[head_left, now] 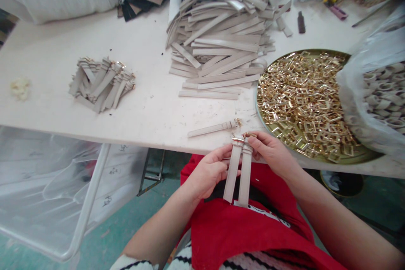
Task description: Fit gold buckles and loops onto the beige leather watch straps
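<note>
Two pale grey straps with gold buckles hang side by side over my lap. My left hand (215,168) has its fingers closed around the left buckled strap (232,173). My right hand (267,147) pinches the buckle end of the right buckled strap (245,177). Just beyond them on the table lies another buckled strap (215,128), flat, its buckle to the right. To the right stands a round tray (261,120) heaped with gold buckles (303,97). Parts of my fingers are hidden behind the straps.
A large pile of plain grey straps (221,38) covers the back middle. Finished-looking buckled straps (101,84) lie heaped at left. A plastic bag of strap loops (386,97) overlaps the tray. A clear plastic bin (85,206) stands below the table's left edge. Pliers-like handles (337,8) lie far right.
</note>
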Demonstrator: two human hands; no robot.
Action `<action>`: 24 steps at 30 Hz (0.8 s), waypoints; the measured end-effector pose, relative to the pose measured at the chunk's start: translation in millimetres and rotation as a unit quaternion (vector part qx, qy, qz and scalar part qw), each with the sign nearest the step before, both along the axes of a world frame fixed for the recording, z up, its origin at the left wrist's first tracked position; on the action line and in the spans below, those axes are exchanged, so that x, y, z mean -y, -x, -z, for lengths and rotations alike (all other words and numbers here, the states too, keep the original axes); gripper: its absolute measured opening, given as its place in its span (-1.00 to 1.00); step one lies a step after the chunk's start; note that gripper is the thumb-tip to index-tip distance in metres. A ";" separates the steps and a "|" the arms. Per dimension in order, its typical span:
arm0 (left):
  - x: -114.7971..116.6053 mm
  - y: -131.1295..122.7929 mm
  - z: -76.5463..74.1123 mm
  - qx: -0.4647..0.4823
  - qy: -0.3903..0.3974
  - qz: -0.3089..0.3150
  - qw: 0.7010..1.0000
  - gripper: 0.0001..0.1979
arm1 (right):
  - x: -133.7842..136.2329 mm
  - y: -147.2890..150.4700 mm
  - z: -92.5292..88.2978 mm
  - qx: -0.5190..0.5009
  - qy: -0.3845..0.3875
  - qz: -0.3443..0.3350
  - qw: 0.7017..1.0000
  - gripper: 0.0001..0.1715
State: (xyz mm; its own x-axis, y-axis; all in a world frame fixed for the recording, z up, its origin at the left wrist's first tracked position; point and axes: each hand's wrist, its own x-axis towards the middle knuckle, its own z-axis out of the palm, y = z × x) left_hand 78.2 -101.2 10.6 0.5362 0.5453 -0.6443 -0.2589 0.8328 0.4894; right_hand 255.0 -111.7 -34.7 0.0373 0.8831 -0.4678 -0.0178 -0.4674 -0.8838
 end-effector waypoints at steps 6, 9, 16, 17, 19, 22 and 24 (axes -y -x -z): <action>-0.2 0.2 -0.1 -0.004 0.001 0.003 1.000 -0.58 | -0.7 1.1 -2.2 0.003 -0.001 0.003 1.000 -0.66; 0.7 0.9 6.0 0.005 -0.012 0.009 1.000 -0.58 | -1.1 2.0 -3.2 0.011 0.001 0.006 1.000 -0.64; 1.0 2.1 19.1 -0.046 -0.050 -0.033 0.997 -0.66 | -1.9 2.6 -4.5 0.006 0.004 0.006 1.000 -0.61; -0.7 3.2 17.6 -0.073 -0.066 -0.041 0.994 -0.67 | -2.7 3.0 -4.7 0.004 0.005 0.008 1.000 -0.60; -5.4 6.6 13.0 -0.126 -0.105 -0.051 0.985 -0.69 | -5.8 4.8 -4.8 0.003 0.003 0.017 1.000 -0.59; -13.7 14.1 6.1 -0.188 -0.161 -0.056 0.967 -0.67 | -13.1 8.7 -3.7 0.019 -0.008 0.029 0.999 -0.56; -17.8 18.6 4.2 -0.215 -0.198 -0.059 0.955 -0.67 | -17.3 10.6 -2.7 0.047 -0.015 0.028 0.998 -0.49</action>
State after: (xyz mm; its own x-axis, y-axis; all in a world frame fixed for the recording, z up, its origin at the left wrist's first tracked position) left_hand 59.5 -83.4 6.5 0.1888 0.8317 -0.5221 -0.0435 0.5382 0.8417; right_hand 244.4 -94.4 -31.9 0.1299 0.8920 -0.4330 0.0409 -0.4412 -0.8965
